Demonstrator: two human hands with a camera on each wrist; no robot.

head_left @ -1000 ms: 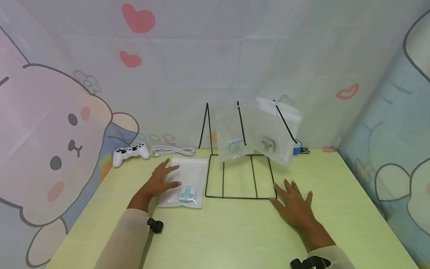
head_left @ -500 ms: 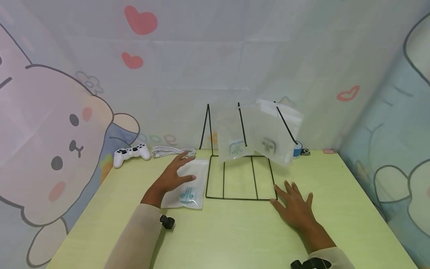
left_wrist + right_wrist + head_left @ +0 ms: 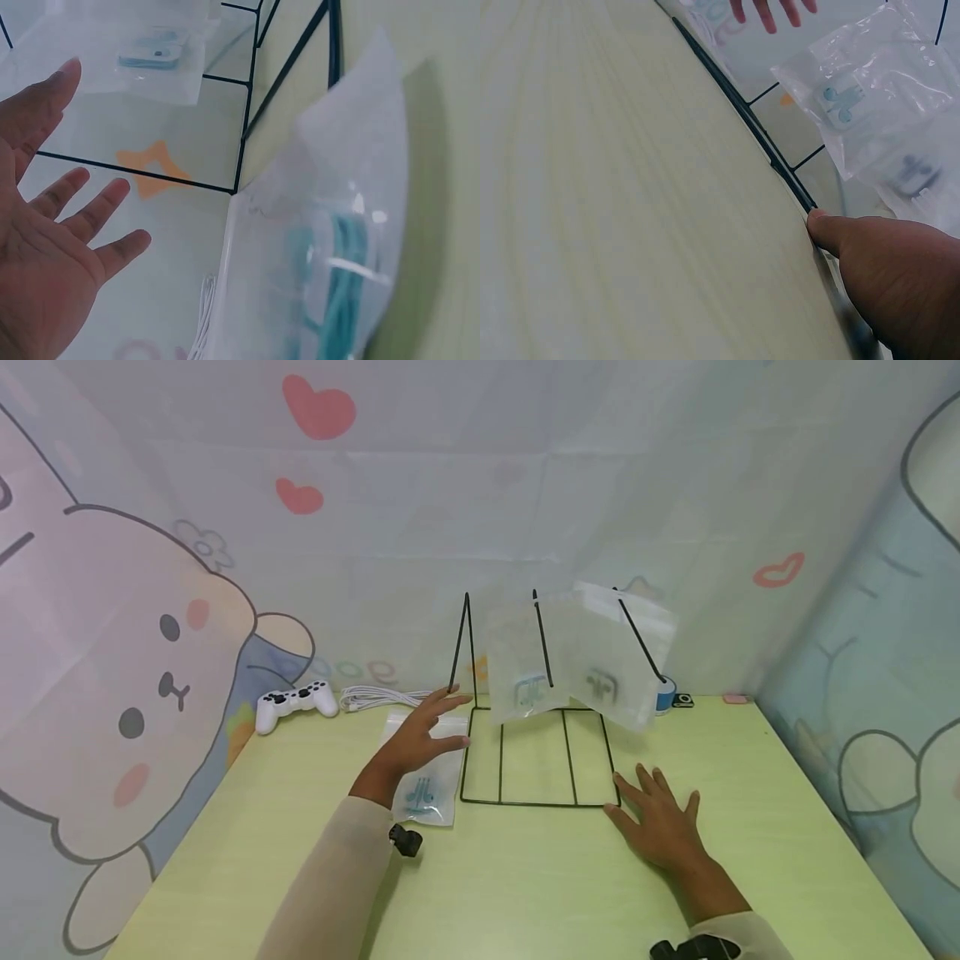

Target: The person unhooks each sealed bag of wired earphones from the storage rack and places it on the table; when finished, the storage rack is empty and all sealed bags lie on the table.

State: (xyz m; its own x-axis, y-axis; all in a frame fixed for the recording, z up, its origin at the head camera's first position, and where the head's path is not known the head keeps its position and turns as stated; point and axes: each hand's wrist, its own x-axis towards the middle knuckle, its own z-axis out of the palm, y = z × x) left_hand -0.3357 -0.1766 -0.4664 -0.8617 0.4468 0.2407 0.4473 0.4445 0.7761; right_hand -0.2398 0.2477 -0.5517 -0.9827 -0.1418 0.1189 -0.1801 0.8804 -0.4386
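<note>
My left hand (image 3: 416,743) is held over a zip bag (image 3: 423,802) on the table, with its fingers spread towards the left side of a black wire rack (image 3: 540,805). Blue-green earphones (image 3: 345,277) show through that bag in the left wrist view. The left palm (image 3: 45,277) has nothing in it there. My right hand (image 3: 660,827) lies with spread fingers by the rack's front right corner; in the right wrist view its thumb (image 3: 829,225) is against the base wire. Two clear zip bags hang on the rack's hooks: one with blue earphones (image 3: 531,690), another with dark earphones (image 3: 602,685).
A white game controller (image 3: 296,703) and a coiled white cable (image 3: 378,697) lie at the back left. Behind the rack's right side are a blue-and-white roll (image 3: 665,695), a small black item (image 3: 682,700) and a pink piece (image 3: 736,699). A printed cloth hangs behind the table.
My left hand has moved right and a little away from me, across the lying bag to the rack's left side. My right hand stays at the rack corner.
</note>
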